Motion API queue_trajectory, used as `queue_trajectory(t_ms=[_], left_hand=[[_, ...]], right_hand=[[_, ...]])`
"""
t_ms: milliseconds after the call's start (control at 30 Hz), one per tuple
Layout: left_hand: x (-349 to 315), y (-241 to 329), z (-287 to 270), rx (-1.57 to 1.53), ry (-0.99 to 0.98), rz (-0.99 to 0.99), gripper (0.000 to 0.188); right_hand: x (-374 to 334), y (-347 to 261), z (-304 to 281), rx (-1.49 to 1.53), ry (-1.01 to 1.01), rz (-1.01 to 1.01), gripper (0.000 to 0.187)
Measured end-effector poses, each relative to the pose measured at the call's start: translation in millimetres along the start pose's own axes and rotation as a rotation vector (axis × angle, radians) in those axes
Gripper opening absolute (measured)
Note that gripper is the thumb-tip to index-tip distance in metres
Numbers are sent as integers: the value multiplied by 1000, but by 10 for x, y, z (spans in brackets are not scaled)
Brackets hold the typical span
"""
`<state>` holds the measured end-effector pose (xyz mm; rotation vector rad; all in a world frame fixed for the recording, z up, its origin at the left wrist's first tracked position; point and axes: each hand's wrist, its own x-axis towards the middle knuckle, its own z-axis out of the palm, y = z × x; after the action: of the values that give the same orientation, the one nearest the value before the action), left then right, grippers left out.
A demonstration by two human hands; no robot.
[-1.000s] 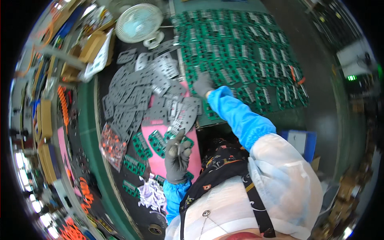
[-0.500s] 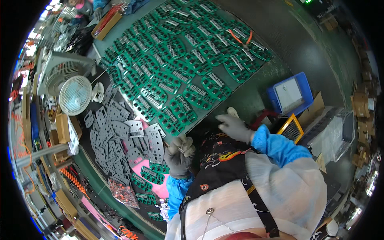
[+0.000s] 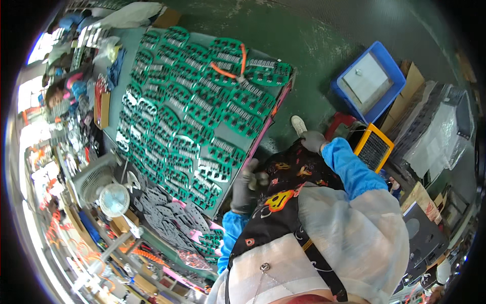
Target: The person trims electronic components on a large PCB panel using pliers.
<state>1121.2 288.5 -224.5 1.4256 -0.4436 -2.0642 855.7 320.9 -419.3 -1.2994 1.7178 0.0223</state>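
Observation:
My left hand (image 3: pixel 247 188), in a grey glove with paler fingertips, is beside the near edge of the table, in front of my black patterned apron (image 3: pixel 283 175). It is smeared by motion, and I cannot make out anything in it. My right hand (image 3: pixel 314 142), also grey-gloved, is at the far edge of the apron, its fingers partly hidden. Rows of green circuit boards (image 3: pixel 195 109) cover the table. A tool with two orange handles and a metal head, like pliers (image 3: pixel 228 73), rests on the boards at the far right corner.
Grey perforated plates (image 3: pixel 169 213) lie piled at the table's near left, beside a white fan (image 3: pixel 114 200). On the right are a blue bin (image 3: pixel 397 83) with a white panel inside, a yellow-framed black grille (image 3: pixel 373 148) and plastic-wrapped grey pieces (image 3: pixel 435 131). A white shoe (image 3: pixel 298 124) shows on the floor.
The view has swung to the right, so the table sits further left. My right hand has drawn in from reaching outward to the apron's edge. My left hand has moved away from the plates.

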Motion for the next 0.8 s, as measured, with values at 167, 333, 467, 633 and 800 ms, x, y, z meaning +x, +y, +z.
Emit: queue_trajectory(t_ms=[167, 333, 467, 633, 800], left_hand=[[364, -290, 276, 194, 92, -279, 47], [502, -279, 254, 129, 172, -449, 48], [678, -205, 239, 4, 289, -378, 42], [921, -347, 382, 50, 341, -228, 37], [656, -307, 179, 44, 550, -222, 32]], right_hand=[[860, 327, -83, -144, -30, -40, 32], [1624, 412, 159, 16, -72, -12, 28], [2051, 133, 345, 282, -179, 63, 26], [2654, 761, 1609, 164, 9, -162, 38], [2770, -292, 530, 414, 173, 246, 49]])
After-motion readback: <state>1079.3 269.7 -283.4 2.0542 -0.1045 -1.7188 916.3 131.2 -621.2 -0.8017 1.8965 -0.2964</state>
